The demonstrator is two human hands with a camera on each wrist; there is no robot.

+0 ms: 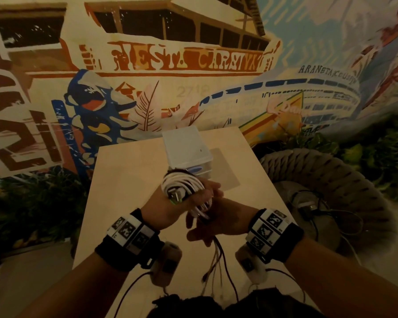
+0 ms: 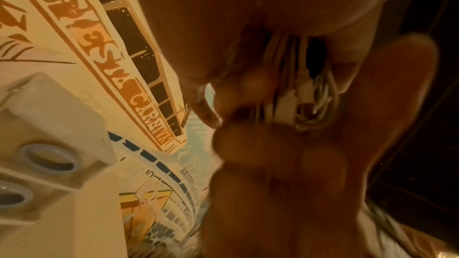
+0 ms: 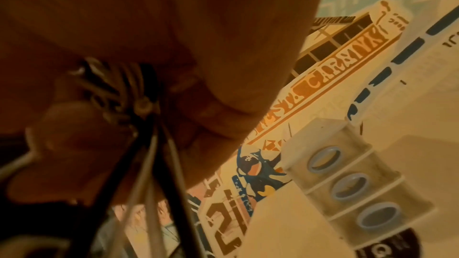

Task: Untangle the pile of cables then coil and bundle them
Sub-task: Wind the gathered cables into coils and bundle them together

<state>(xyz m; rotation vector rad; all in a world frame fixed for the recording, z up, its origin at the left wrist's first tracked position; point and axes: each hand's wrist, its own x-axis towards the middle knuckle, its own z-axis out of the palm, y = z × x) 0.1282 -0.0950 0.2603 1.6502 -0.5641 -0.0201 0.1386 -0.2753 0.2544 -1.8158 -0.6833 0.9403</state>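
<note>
A coil of white cables is wound round my left hand, held above the middle of the light wooden table. The left wrist view shows white strands and plugs pinched between the left hand's curled fingers. My right hand sits just below and against the left one, gripping the same bunch where it leaves the coil. Loose cable ends, some dark and some pale, hang from the right hand towards my body. In the right wrist view, those loose ends drop from the curled fingers.
A white drawer box with blue ring handles stands on the table just beyond my hands. A woven rope seat with dark cables on it is to the right of the table. A painted wall is behind.
</note>
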